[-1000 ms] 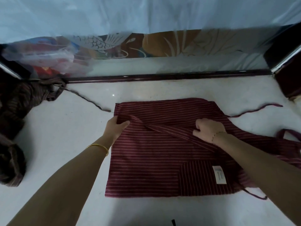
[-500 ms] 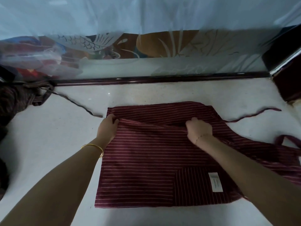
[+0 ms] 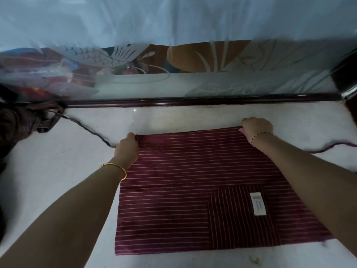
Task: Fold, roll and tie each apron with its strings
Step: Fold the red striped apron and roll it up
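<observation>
The maroon striped apron (image 3: 193, 190) lies folded flat on the white floor (image 3: 58, 171). The left hand (image 3: 127, 147) pinches its far left corner, and the right hand (image 3: 256, 126) pinches the far right corner

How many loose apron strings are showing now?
2: a dark string running from the dark fabric pile toward the left hand; a maroon string beyond the right forearm. Others may hide under the apron.
</observation>
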`<action>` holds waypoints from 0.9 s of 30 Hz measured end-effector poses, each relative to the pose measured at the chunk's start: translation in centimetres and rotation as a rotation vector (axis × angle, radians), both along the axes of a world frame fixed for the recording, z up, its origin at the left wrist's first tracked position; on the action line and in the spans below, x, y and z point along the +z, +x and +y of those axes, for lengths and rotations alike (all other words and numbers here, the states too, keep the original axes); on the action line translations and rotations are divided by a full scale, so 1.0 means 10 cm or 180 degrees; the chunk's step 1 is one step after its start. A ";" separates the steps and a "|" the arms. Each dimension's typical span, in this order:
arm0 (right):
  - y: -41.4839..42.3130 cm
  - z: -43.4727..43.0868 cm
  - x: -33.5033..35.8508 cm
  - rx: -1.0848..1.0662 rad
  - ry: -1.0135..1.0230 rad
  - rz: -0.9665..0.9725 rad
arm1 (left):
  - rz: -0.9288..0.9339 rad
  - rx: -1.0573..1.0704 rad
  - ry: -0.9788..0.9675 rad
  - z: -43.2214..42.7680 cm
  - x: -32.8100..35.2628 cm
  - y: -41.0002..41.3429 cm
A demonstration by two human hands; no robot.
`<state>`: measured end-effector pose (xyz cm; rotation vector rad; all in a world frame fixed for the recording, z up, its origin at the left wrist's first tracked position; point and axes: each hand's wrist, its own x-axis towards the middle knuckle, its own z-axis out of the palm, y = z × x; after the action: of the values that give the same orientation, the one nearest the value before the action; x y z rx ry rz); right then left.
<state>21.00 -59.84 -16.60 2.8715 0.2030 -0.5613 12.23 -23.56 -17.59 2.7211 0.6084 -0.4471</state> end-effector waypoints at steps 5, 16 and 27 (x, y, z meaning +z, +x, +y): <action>-0.07 0.00 -0.09 -0.0095 0.0214 -0.0522 | -0.0169 0.0495 -0.0097 -0.04 -0.06 0.02; -0.25 0.11 0.17 -0.0385 -0.1084 0.1502 | 0.0188 -0.0518 -0.0063 0.12 -0.04 -0.09; -1.00 0.72 -0.09 0.1070 0.0730 -0.0801 | -0.0440 0.0105 -0.1521 0.05 -0.06 -0.23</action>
<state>11.01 -52.66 -17.48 2.9893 0.7320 -0.1181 9.94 -23.11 -18.15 2.2610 0.4409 -0.3400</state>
